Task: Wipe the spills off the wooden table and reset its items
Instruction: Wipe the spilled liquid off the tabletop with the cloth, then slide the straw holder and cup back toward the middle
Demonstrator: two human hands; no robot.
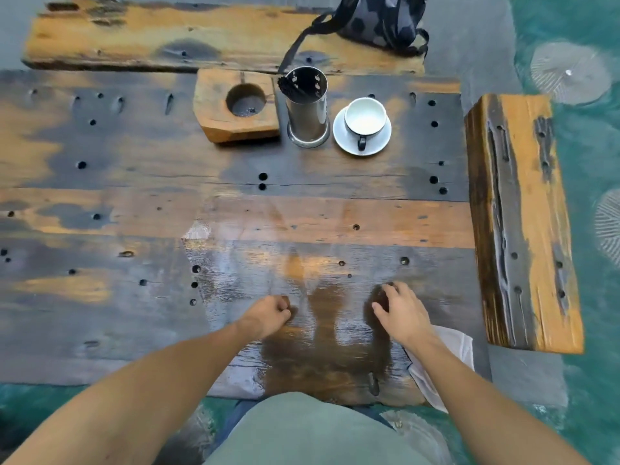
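Observation:
The wooden table (pixel 134 182) has a wet, shiny patch (pixel 255 263) across its near middle. My left hand (pixel 268 315) hovers over the wet wood with its fingers curled into a loose fist and nothing in it. My right hand (pixel 401 312) hangs over the wet wood further right, fingers loosely bent, holding nothing. A white cloth (pixel 439 367) lies at the table's near right corner, partly hidden under my right forearm. At the far side stand a wooden block with a round hollow (pixel 235 107), a metal canister (pixel 307 107) and a white cup (pixel 365 116) on its saucer (pixel 345 142).
A wooden bench (pixel 167 38) runs along the far side with a dark backpack (pixel 379 18) on it. A short wooden bench (pixel 523 223) stands at the right end of the table. Green patterned floor (pixel 597 162) surrounds everything.

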